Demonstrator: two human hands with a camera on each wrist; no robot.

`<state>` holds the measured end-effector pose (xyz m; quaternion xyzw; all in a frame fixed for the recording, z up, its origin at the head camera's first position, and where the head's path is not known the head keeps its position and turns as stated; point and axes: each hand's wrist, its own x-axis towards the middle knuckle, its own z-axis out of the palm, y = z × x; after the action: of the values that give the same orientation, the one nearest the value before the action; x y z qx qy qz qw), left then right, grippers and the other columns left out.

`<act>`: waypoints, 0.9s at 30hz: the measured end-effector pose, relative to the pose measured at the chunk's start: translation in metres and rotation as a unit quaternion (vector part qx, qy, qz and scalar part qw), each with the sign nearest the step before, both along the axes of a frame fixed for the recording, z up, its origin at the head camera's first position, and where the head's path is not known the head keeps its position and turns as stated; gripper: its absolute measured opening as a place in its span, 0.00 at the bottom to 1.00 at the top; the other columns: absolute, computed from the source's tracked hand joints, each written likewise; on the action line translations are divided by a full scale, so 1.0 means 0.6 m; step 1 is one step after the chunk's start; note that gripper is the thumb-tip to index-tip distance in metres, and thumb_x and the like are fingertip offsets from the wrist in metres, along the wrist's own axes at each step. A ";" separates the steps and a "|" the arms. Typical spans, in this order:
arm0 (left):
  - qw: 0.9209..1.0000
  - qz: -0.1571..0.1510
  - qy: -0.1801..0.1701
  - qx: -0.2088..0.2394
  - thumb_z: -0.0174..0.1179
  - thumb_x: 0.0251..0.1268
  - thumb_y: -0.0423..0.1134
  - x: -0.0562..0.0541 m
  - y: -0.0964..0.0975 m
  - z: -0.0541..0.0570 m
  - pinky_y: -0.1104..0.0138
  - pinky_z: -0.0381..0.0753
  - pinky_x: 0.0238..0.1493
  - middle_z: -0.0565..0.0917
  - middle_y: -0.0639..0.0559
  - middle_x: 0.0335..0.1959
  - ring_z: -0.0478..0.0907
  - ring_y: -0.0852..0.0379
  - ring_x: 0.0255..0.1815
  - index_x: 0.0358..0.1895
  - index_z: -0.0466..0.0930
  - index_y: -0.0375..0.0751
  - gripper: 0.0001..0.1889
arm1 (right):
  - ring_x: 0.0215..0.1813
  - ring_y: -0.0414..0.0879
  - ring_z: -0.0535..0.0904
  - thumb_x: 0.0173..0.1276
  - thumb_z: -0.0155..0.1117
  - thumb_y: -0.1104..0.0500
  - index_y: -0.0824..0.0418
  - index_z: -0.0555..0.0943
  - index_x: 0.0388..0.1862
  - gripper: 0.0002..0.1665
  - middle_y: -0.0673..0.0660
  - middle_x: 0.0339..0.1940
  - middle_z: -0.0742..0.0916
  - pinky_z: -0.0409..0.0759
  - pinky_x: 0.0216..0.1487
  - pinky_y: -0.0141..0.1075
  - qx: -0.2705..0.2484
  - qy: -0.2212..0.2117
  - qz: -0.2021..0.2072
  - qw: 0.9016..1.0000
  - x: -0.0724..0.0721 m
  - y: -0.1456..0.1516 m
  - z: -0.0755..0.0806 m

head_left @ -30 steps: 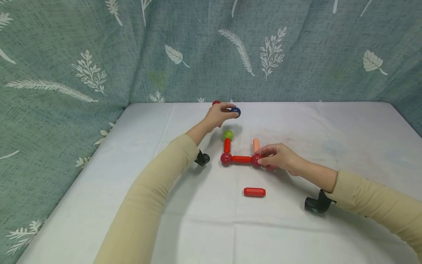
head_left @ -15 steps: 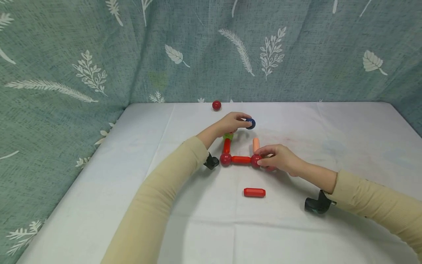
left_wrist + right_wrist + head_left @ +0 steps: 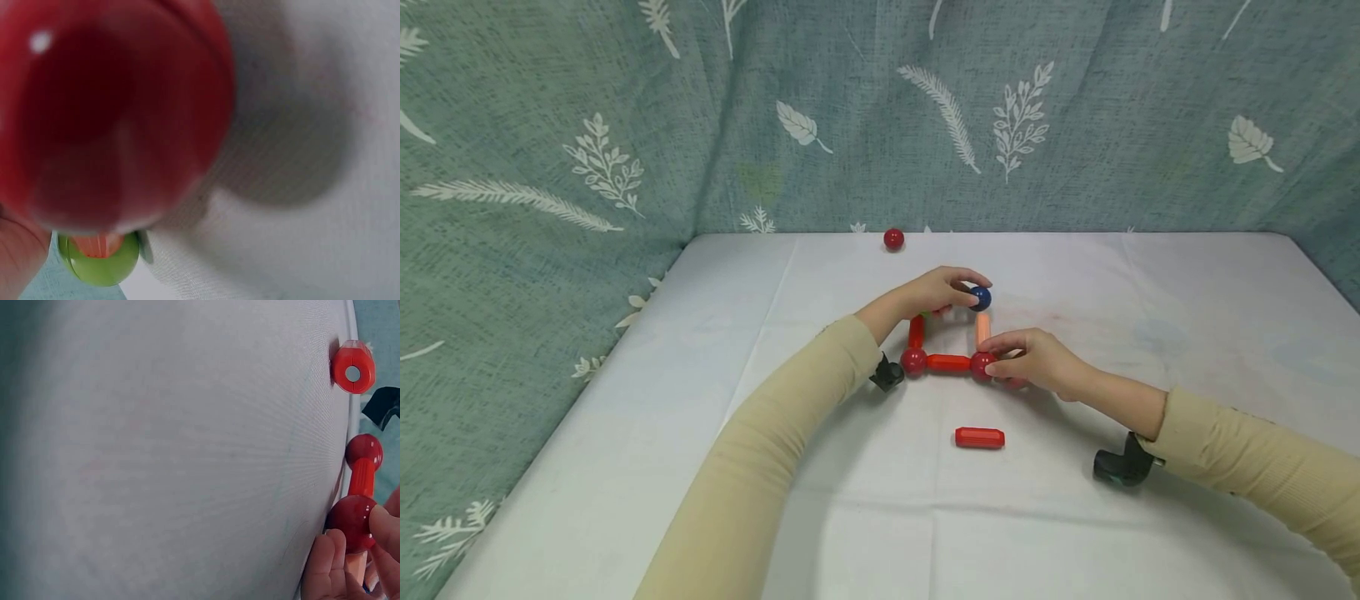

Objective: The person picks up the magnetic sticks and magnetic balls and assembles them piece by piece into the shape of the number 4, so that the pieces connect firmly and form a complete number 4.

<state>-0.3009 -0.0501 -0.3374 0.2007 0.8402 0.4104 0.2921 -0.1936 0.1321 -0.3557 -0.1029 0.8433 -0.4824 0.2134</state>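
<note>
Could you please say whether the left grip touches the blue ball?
Touching: in the head view, the left grip pinches the blue ball between thumb and fingers.

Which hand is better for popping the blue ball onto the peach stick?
The left hand, I think: it holds the blue ball by the far end of the peach stick. The right hand grips a red ball at the stick's near end, so it may suit steadying that end.

"Hidden from the head view?"
"My left hand [image 3: 934,289] covers most of the green ball [image 3: 103,270]."
"At the left wrist?"
"A red ball [image 3: 119,119] by that hand, blurred and cut off."
</note>
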 end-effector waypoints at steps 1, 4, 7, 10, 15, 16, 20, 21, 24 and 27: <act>1.000 -0.004 -0.003 -0.003 0.51 0.67 0.39 0.000 0.001 0.000 0.69 0.61 0.22 0.73 0.46 0.50 0.58 0.57 0.15 0.62 0.69 0.50 0.20 | 0.35 0.45 0.77 0.60 0.64 0.62 0.66 0.76 0.56 0.24 0.65 0.51 0.79 0.79 0.36 0.34 -0.001 -0.001 0.000 1.000 0.000 0.000 0.000; 1.000 -0.011 -0.010 -0.016 0.50 0.68 0.38 0.001 0.003 0.001 0.70 0.61 0.22 0.73 0.47 0.48 0.58 0.58 0.14 0.61 0.69 0.52 0.19 | 0.35 0.45 0.77 0.60 0.64 0.62 0.66 0.76 0.56 0.24 0.65 0.51 0.79 0.79 0.36 0.34 -0.004 -0.001 0.001 1.000 -0.001 0.001 -0.001; 1.000 -0.009 -0.015 -0.026 0.50 0.68 0.37 0.002 0.004 0.001 0.70 0.61 0.22 0.73 0.46 0.47 0.58 0.58 0.15 0.61 0.70 0.53 0.19 | 0.35 0.46 0.77 0.60 0.64 0.62 0.66 0.76 0.56 0.24 0.65 0.51 0.79 0.79 0.36 0.34 -0.004 -0.002 0.001 1.000 -0.001 0.000 -0.001; 0.999 -0.005 -0.019 -0.031 0.50 0.68 0.37 0.004 0.006 0.002 0.70 0.61 0.22 0.73 0.47 0.45 0.59 0.58 0.15 0.61 0.69 0.52 0.19 | 0.35 0.46 0.77 0.60 0.64 0.62 0.66 0.75 0.56 0.24 0.65 0.51 0.80 0.79 0.36 0.34 -0.002 -0.003 0.000 1.000 -0.001 0.000 -0.001; 0.999 -0.006 -0.028 -0.038 0.49 0.69 0.36 0.006 0.008 0.001 0.70 0.60 0.21 0.72 0.46 0.42 0.58 0.58 0.14 0.62 0.68 0.52 0.20 | 0.35 0.46 0.77 0.60 0.64 0.62 0.66 0.75 0.57 0.24 0.65 0.51 0.79 0.79 0.36 0.34 0.002 -0.004 0.003 1.000 0.000 -0.001 0.000; 0.999 -0.005 -0.027 -0.041 0.48 0.69 0.37 0.006 0.009 0.000 0.71 0.60 0.21 0.72 0.46 0.43 0.58 0.58 0.14 0.62 0.68 0.52 0.20 | 0.35 0.46 0.77 0.61 0.64 0.62 0.66 0.75 0.57 0.24 0.65 0.51 0.79 0.79 0.36 0.34 0.002 -0.004 0.003 1.000 0.001 -0.001 0.000; 0.998 -0.006 -0.017 -0.053 0.48 0.69 0.37 0.005 0.012 -0.007 0.72 0.60 0.20 0.71 0.47 0.51 0.58 0.58 0.13 0.62 0.68 0.54 0.20 | 0.35 0.46 0.76 0.61 0.63 0.61 0.66 0.75 0.57 0.24 0.65 0.50 0.80 0.79 0.36 0.34 0.006 -0.004 0.005 1.000 0.002 -0.003 0.002; 0.998 -0.008 -0.012 -0.056 0.48 0.69 0.37 0.005 0.013 -0.009 0.72 0.61 0.20 0.71 0.48 0.53 0.58 0.58 0.13 0.62 0.68 0.54 0.20 | 0.35 0.46 0.76 0.61 0.63 0.61 0.66 0.75 0.57 0.24 0.65 0.50 0.80 0.79 0.36 0.34 0.006 -0.005 0.005 1.000 0.002 -0.003 0.002; 0.998 -0.014 -0.001 -0.061 0.47 0.69 0.36 0.005 0.014 -0.012 0.73 0.61 0.21 0.69 0.48 0.56 0.58 0.58 0.13 0.63 0.68 0.55 0.20 | 0.34 0.46 0.76 0.61 0.63 0.61 0.66 0.74 0.57 0.24 0.64 0.49 0.80 0.79 0.36 0.34 0.007 -0.006 0.006 1.000 0.002 -0.004 0.002; 0.998 -0.020 0.004 -0.060 0.47 0.69 0.35 0.005 0.014 -0.015 0.73 0.61 0.21 0.69 0.48 0.57 0.58 0.58 0.13 0.63 0.67 0.54 0.21 | 0.34 0.46 0.76 0.61 0.63 0.61 0.66 0.74 0.57 0.24 0.64 0.49 0.80 0.79 0.36 0.33 0.008 -0.005 0.008 1.000 0.001 -0.006 0.002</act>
<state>-0.2977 -0.0418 -0.3461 0.2012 0.8602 0.3526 0.3086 -0.1928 0.1288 -0.3542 -0.1053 0.8453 -0.4741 0.2228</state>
